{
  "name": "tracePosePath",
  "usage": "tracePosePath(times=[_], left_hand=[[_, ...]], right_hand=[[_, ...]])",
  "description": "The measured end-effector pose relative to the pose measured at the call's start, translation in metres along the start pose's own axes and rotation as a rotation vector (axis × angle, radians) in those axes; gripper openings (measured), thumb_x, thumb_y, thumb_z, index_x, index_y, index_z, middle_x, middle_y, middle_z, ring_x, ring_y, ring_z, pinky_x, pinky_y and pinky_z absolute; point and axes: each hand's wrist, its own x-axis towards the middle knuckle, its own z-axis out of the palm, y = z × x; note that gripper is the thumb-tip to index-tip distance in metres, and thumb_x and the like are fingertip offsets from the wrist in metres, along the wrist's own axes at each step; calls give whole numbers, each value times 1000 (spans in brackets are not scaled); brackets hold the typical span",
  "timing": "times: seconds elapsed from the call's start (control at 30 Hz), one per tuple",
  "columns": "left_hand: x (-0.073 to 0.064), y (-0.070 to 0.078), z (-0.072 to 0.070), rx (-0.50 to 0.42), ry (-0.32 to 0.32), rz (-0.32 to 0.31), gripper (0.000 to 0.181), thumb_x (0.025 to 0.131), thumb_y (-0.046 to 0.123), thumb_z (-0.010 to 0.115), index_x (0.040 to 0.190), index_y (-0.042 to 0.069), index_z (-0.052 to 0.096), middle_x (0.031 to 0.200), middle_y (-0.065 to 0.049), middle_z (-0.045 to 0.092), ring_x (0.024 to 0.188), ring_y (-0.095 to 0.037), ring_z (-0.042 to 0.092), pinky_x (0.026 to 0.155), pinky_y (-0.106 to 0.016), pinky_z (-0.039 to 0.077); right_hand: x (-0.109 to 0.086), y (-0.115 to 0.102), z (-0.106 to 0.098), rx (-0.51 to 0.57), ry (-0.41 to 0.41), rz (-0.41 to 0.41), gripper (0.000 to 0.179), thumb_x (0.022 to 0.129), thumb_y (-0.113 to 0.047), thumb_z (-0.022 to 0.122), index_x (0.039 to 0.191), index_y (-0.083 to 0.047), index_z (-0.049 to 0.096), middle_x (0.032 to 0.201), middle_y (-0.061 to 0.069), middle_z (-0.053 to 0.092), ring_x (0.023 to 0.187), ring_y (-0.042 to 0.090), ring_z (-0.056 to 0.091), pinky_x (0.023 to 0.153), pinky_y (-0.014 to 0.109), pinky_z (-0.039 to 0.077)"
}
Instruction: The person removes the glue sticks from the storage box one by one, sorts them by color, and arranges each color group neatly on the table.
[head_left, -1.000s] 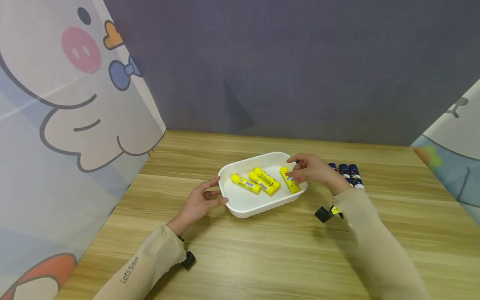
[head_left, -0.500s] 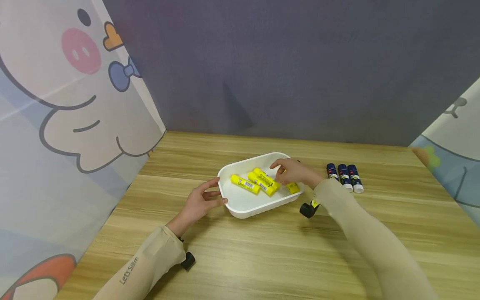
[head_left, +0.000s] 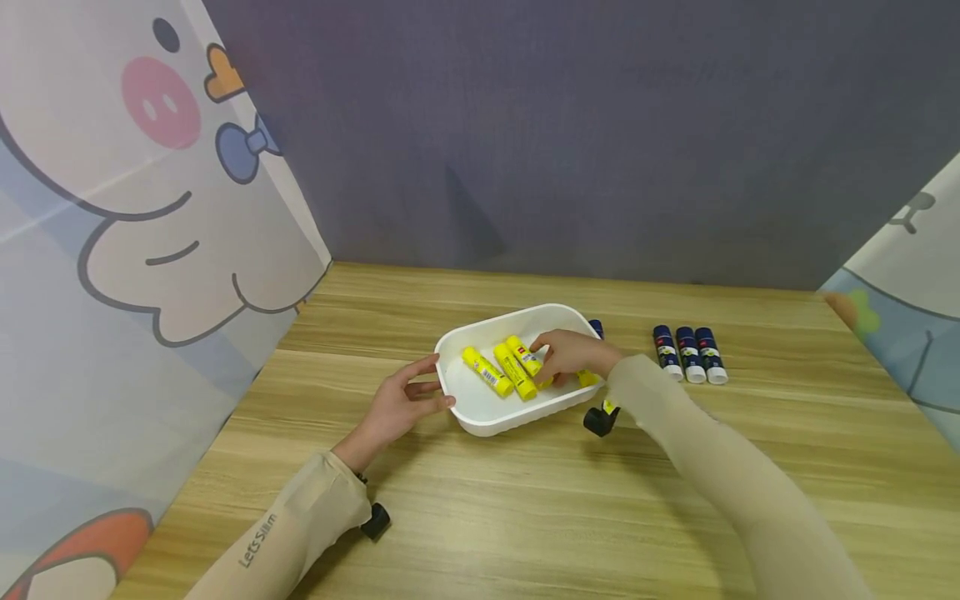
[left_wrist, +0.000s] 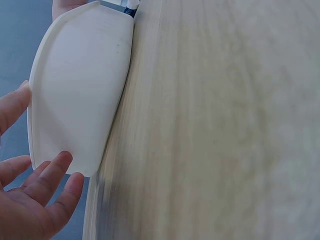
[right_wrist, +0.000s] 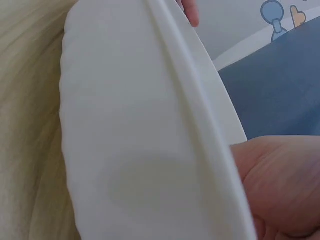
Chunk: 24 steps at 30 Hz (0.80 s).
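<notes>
In the head view a white plastic tray sits on the wooden table with yellow glue sticks in it. My left hand is at the tray's left end, fingers spread and thumb against the rim; the left wrist view shows its fingertips by the tray's outer wall. My right hand reaches over the right rim and pinches a yellow glue stick, covering part of it. Left of it lie two more, a middle glue stick and a left glue stick. Under the right hand another yellow glue stick is mostly hidden.
Right of the tray, three navy-and-white glue sticks lie side by side. A navy end shows behind the tray's right rim. A dark grey partition rises at the table's back edge, with a cartoon-printed panel at left.
My right hand has moved left from the rightmost yellow glue stick to the middle ones. The yellow sticks at left and middle have turned and shifted slightly. The left hand stays put.
</notes>
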Motion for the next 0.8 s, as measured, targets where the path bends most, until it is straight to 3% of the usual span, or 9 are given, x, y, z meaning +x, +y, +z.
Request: tracePosePath(times=[0.2, 0.37, 0.6, 0.8], left_hand=[[-1, 1, -1, -3, 0, -7, 71, 86, 3, 77, 148, -4, 42, 142, -27, 48, 121, -41, 58, 93, -41, 54], [1, 0, -1, 3, -1, -12, 72, 86, 4, 78, 148, -3, 42, 142, -26, 48, 121, -41, 58, 94, -42, 54], [0, 0, 0, 3, 0, -5, 71, 86, 3, 77, 148, -4, 41, 142, -28, 47, 121, -42, 57, 94, -42, 54], [-1, 0, -1, -1, -2, -2, 71, 87, 3, 77, 148, -4, 41, 142, -27, 47, 121, -42, 57, 93, -42, 55]], right_hand=[[-1, -3, 3, -6, -1, 6, 61, 79, -7, 75, 134, 8, 55, 110, 15, 66, 68, 16, 66, 70, 28, 59], [-2, -1, 3, 27, -8, 7, 62, 78, -7, 75, 135, 7, 54, 117, 18, 64, 68, 17, 68, 71, 29, 59], [-5, 6, 1, 121, -26, -16, 63, 80, -7, 76, 137, 7, 51, 110, 17, 68, 76, 19, 69, 73, 31, 60], [-13, 10, -6, 192, 15, -56, 60, 85, -10, 75, 139, 2, 51, 105, 17, 68, 78, 22, 69, 75, 35, 60]])
